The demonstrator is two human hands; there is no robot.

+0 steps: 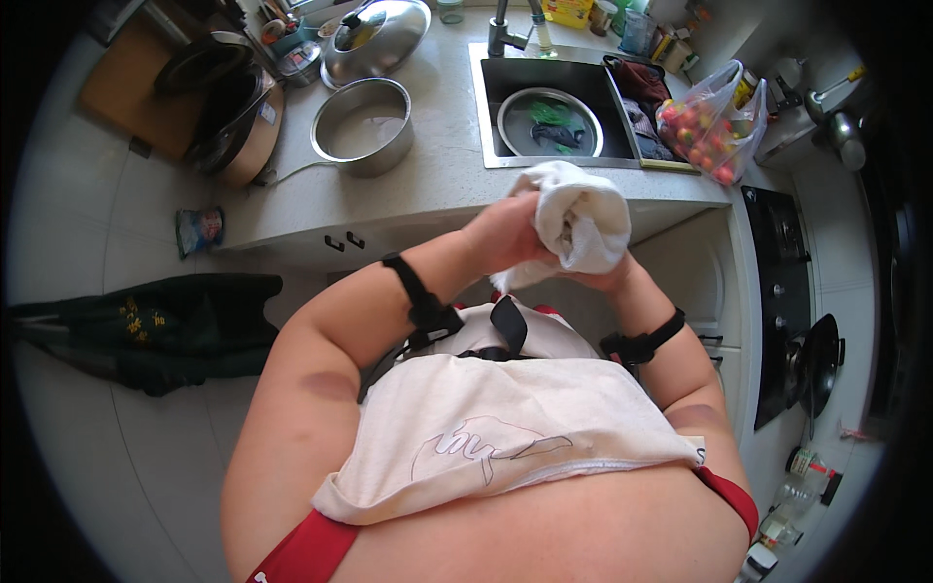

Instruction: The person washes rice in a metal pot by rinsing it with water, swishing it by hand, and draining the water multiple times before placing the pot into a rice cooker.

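Observation:
A bunched white towel (pixel 586 219) is held up in front of me, before the counter's front edge. My left hand (pixel 503 231) is closed on the towel's left side, with some fingertips tucked out of sight in its folds. From below and to the right, my right hand (pixel 610 275) grips the same towel; most of its fingers are hidden behind the cloth. Beyond the towel is a steel sink (pixel 477 107), where a round metal basin (pixel 502 117) holds green and dark items.
Left of the sink, a steel pot (pixel 394 146) with cloudy liquid stands on the counter (pixel 442 185), near a large domed lid (pixel 403 39). A plastic bag of red fruit (pixel 705 131) rests at the sink's right. A black stove (pixel 773 291) is farther right.

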